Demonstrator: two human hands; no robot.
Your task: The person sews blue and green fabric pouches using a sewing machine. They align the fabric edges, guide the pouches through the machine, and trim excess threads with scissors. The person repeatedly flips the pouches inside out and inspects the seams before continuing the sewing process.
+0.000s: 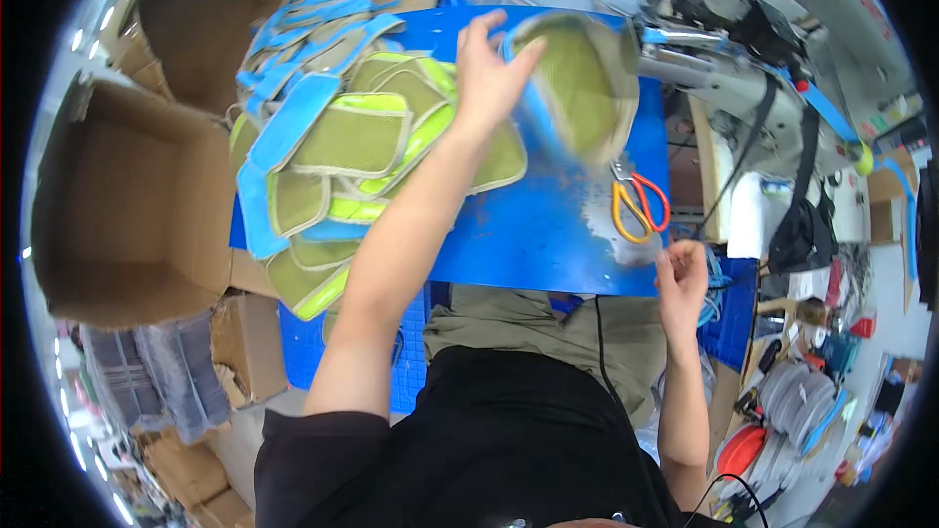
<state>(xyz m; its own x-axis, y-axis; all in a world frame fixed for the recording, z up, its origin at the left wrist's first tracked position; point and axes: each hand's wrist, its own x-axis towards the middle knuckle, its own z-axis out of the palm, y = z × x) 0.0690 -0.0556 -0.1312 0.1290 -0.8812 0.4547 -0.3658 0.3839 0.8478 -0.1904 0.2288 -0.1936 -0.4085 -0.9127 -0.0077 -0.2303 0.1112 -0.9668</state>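
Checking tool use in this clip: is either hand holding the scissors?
No. The scissors lie untouched on the blue table; the left hand holds an olive fabric piece, and the right hand rests at the table edge.

Counter: blue flat counter (pixel 533 235), worn pale near its right edge.
On it: heap of olive-green fabric pads with blue and yellow-green trim (pixel 342 147); orange-handled scissors (pixel 638 203).

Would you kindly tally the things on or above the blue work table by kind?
Pair of scissors with orange and yellow handles: 1
Olive fabric piece with blue edging, blurred, held in the left hand: 1
Heap of olive, lime and blue fabric pieces: 1, pieces uncountable
Total: 3
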